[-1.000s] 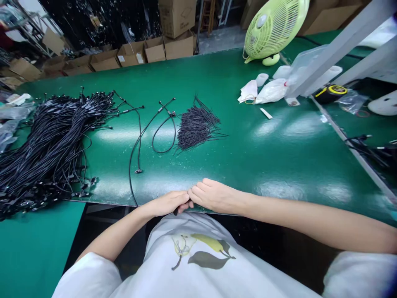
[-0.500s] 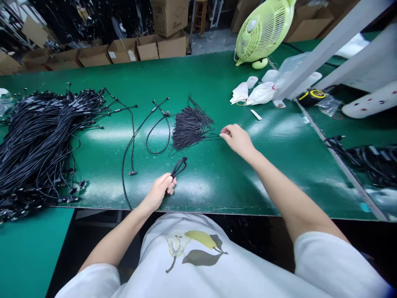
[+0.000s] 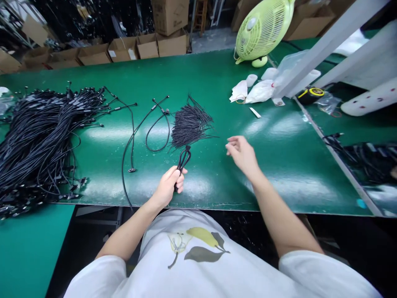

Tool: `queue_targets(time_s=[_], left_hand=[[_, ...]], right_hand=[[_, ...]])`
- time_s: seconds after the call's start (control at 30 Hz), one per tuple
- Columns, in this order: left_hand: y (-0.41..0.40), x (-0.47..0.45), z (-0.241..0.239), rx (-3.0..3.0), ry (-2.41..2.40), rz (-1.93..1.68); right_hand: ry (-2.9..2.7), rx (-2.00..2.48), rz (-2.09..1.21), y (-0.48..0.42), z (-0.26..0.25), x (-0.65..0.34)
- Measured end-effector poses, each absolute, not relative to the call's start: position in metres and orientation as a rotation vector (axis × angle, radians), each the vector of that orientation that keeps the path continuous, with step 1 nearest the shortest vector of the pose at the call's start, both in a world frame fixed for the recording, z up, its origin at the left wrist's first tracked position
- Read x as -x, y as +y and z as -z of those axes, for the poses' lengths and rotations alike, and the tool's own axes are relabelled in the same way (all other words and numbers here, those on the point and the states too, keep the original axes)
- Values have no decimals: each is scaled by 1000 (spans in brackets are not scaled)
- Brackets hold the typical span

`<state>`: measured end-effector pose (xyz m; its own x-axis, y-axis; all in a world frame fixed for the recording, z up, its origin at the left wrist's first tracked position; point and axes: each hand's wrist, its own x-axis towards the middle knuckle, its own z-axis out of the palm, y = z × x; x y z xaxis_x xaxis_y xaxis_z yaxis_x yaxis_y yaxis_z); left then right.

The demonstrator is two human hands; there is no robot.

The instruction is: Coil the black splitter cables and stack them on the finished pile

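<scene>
My left hand [image 3: 170, 185] is closed around a folded black cable [image 3: 185, 157], whose looped end sticks up out of the fist toward the pile of thin black ties [image 3: 189, 126]. To the right of that pile, my right hand [image 3: 243, 155] is held over the table with thumb and fingers pinched together. Whatever may be between those fingertips is too small to make out. Two loose black cables, one looped [image 3: 169, 130] and one stretched long [image 3: 125, 165], lie left of the ties.
A big heap of black cables [image 3: 40, 136] covers the left of the green table [image 3: 211, 74]. Toward the back right are a green fan [image 3: 263, 31], white bags [image 3: 259, 93], a small white strip [image 3: 254, 112] and a tape measure [image 3: 311, 95]. More cables [image 3: 372, 159] lie far right.
My right hand has drawn back from the tie ends, moving right and nearer to me. My left hand has shifted right and slightly forward with the folded cable.
</scene>
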<state>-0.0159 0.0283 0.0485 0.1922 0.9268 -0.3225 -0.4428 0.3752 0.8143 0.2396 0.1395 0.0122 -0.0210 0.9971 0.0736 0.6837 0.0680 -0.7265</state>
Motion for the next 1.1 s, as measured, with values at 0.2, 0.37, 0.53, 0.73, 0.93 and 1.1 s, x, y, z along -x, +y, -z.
queue_targets(time_s=[0.2, 0.37, 0.53, 0.73, 0.93, 1.1], left_hand=[[30, 4, -35, -753, 897, -1004], [31, 10, -19, -1133, 1213, -1030], [30, 16, -19, -1033, 1220, -912], [30, 24, -27, -710, 992, -767], [35, 34, -26, -563, 909, -687], [36, 29, -14, -535, 898, -579]], right_hand=[[-1956, 1159, -1014, 49, -24, -157], [-2482, 885, 73, 51, -37, -152], [-2699, 263, 619, 71, -56, -157], [-2795, 28, 776, 68, -64, -145], [-2793, -103, 799, 71, -59, -138], [-2776, -279, 862, 79, -46, -144]])
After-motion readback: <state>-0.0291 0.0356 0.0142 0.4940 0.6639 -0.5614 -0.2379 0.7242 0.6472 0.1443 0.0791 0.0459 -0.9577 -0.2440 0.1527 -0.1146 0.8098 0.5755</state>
